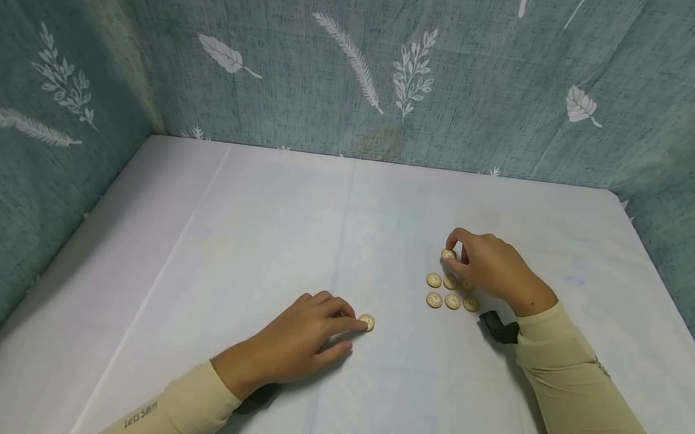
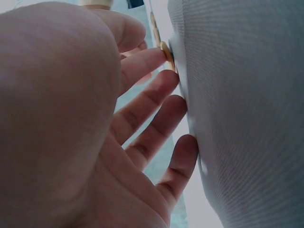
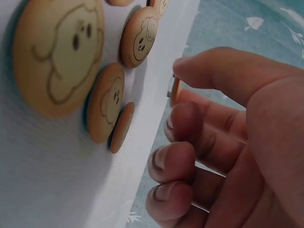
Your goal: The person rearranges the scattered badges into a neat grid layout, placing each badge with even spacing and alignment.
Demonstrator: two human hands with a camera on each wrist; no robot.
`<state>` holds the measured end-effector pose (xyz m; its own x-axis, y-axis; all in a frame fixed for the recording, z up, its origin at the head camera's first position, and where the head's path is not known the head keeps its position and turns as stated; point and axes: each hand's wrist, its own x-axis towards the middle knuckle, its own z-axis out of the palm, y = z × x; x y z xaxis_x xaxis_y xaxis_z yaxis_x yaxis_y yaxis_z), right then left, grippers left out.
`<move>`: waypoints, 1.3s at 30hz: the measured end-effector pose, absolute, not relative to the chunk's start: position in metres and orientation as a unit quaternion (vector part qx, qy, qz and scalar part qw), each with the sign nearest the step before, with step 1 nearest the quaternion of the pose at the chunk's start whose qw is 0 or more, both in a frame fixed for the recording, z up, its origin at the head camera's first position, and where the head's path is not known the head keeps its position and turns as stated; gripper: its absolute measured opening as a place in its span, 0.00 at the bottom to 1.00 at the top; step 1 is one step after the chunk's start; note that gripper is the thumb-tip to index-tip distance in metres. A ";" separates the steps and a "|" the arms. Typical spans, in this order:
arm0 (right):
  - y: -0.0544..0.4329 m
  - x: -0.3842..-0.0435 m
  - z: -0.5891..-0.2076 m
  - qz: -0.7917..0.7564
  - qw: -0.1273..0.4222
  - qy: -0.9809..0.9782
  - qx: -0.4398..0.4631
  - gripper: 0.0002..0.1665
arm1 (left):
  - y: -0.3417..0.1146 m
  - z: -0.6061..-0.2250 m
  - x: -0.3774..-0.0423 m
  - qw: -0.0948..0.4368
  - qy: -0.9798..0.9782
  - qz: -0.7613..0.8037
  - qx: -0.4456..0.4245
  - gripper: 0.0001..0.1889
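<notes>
In the head view my left hand (image 1: 299,335) rests low on the table, its index fingertip touching a small round wooden disc (image 1: 367,322) that lies on the cloth. The left wrist view shows that disc (image 2: 166,51) edge-on at the fingertip, the thumb apart from it. Farther right, my right hand (image 1: 495,268) pinches another wooden disc (image 1: 448,254) between thumb and index finger, just beyond two rows of such discs (image 1: 452,301). Cartoon faces are drawn on the discs (image 3: 137,42) in the right wrist view; the held disc (image 3: 175,90) is tilted on edge, with small bits sticking out from one side.
A white cloth (image 1: 231,236) covers the table. Green leaf-print curtains (image 1: 286,58) stand along its back and sides. Black wrist cameras (image 1: 500,327) sit under both wrists, below beige sleeves (image 1: 583,388).
</notes>
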<state>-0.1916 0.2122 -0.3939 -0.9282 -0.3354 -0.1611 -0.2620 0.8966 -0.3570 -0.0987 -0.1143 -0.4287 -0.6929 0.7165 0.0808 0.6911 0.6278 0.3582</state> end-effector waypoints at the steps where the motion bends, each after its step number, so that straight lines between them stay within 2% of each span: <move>1: 0.212 -0.192 -0.394 -0.170 0.113 0.967 -0.154 0.11 | -0.114 -0.429 -0.099 0.032 0.901 0.184 0.391 0.17; 10: 0.215 -0.192 -0.397 -0.181 0.144 0.959 -0.162 0.08 | -0.114 -0.428 -0.098 0.046 0.901 0.187 0.388 0.17; 22: 0.215 -0.193 -0.401 -0.181 0.163 0.956 -0.164 0.07 | -0.114 -0.429 -0.098 0.038 0.901 0.189 0.389 0.17; 39: 0.215 -0.192 -0.401 -0.176 0.149 0.958 -0.169 0.05 | -0.114 -0.429 -0.098 0.040 0.903 0.186 0.386 0.17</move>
